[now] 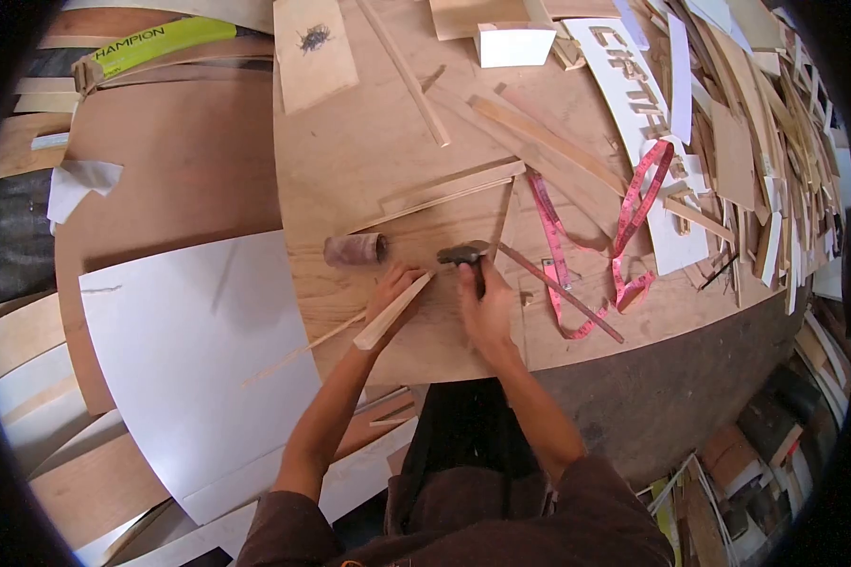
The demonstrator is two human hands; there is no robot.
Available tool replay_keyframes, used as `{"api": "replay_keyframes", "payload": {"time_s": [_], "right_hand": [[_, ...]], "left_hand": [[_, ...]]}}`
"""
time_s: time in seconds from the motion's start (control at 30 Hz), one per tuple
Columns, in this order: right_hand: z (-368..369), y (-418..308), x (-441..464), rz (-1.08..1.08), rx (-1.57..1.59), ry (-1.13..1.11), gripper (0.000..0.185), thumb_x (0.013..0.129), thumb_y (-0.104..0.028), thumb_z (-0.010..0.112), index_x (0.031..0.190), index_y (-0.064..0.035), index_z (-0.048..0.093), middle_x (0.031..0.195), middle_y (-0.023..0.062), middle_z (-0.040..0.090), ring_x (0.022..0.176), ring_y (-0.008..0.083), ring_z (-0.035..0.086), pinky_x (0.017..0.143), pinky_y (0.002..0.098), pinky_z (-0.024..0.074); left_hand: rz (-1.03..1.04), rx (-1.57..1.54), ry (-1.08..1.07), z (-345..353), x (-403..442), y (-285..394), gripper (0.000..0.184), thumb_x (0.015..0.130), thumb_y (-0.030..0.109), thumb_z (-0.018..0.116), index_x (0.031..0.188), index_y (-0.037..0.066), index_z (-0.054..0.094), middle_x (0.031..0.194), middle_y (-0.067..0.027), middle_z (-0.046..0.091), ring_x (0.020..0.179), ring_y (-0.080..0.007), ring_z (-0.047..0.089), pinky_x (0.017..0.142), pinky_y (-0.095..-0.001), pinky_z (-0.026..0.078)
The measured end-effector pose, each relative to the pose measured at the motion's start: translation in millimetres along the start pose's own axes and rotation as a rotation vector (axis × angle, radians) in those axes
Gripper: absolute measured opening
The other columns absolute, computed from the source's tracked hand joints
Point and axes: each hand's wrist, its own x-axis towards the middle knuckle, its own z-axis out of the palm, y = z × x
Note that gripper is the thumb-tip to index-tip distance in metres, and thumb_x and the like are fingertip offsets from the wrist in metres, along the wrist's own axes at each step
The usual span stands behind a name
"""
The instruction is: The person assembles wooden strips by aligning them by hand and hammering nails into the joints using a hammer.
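Note:
My left hand point(391, 291) is closed around a pale wood strip point(388, 317), its far end on the plywood worktop point(425, 350). A thinner stick point(303, 352) runs out to the left from beneath that hand. In my right hand point(487, 307) is a hammer point(460, 253) with a dark head, gripped close to the head; the fingers partly hide its handle. The hammer head is just beyond the strip's far end. A brown cylinder point(355, 249), open at one end, lies beyond my left hand. To the right of my right hand lies a reddish-brown stick point(567, 295).
A pink measuring tape point(624, 236) lies looped on the right. Wood strips point(435, 194) lie farther back, near a board with dark nails point(314, 38). A white panel with cut-out letters point(676, 231) and heaped offcuts point(756, 123) flank the right side. A white sheet point(199, 359) lies left.

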Motion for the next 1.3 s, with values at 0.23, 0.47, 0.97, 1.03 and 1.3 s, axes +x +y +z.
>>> {"api": "replay_keyframes", "payload": {"time_s": [0.23, 0.47, 0.97, 1.03, 1.3], "right_hand": [[-9.3, -8.3, 5.4, -0.015, -0.092, -0.086, 0.03, 0.101, -0.021, 0.059, 0.109, 0.0076, 0.062, 0.072, 0.0163, 0.063, 0.062, 0.0237, 0.06, 0.058, 0.0373, 0.0461], [-3.3, 4.4, -4.3, -0.026, -0.127, 0.015, 0.032, 0.1, -0.021, 0.061, 0.112, 0.0092, 0.061, 0.083, 0.0258, 0.066, 0.071, 0.0405, 0.063, 0.065, 0.0433, 0.0488], [2.4, 3.3, -14.8, 0.022, -0.146, 0.046, 0.029, 0.1, -0.02, 0.061, 0.109, 0.0077, 0.062, 0.083, 0.0279, 0.065, 0.076, 0.0393, 0.067, 0.069, 0.0436, 0.0507], [3.6, 4.8, -15.3, -0.106, -0.24, -0.007, 0.028, 0.1, -0.019, 0.06, 0.109, 0.0077, 0.062, 0.083, 0.0275, 0.065, 0.075, 0.0383, 0.068, 0.068, 0.043, 0.0507], [5.7, -9.1, -13.0, -0.046, -0.13, 0.005, 0.027, 0.101, -0.02, 0.06, 0.107, 0.0062, 0.063, 0.081, 0.025, 0.065, 0.069, 0.0329, 0.066, 0.064, 0.0414, 0.0501]], "left_hand": [[-0.001, 0.03, -0.038, 0.6, -6.4, -7.2, 0.039, 0.074, -0.002, 0.065, 0.113, 0.003, 0.065, 0.11, -0.0126, 0.064, 0.105, -0.0351, 0.059, 0.102, -0.0454, 0.047], [0.093, 0.092, -0.011, 8.7, -14.0, -14.7, 0.044, 0.073, -0.001, 0.066, 0.117, 0.004, 0.064, 0.114, -0.0125, 0.063, 0.106, -0.035, 0.059, 0.1, -0.0453, 0.047], [0.007, -0.04, -0.032, 7.9, -17.8, -19.3, 0.041, 0.076, 0.005, 0.066, 0.117, 0.001, 0.062, 0.11, -0.0152, 0.062, 0.103, -0.0361, 0.058, 0.093, -0.0415, 0.048], [0.061, 0.014, -0.046, 4.7, -12.8, -19.6, 0.041, 0.076, 0.006, 0.066, 0.117, 0.001, 0.062, 0.11, -0.0153, 0.062, 0.104, -0.036, 0.058, 0.093, -0.0412, 0.048], [0.027, -0.018, -0.04, 2.4, -14.5, -9.8, 0.04, 0.078, 0.009, 0.066, 0.117, 0.001, 0.062, 0.11, -0.0149, 0.062, 0.103, -0.0363, 0.058, 0.094, -0.042, 0.048]]}}
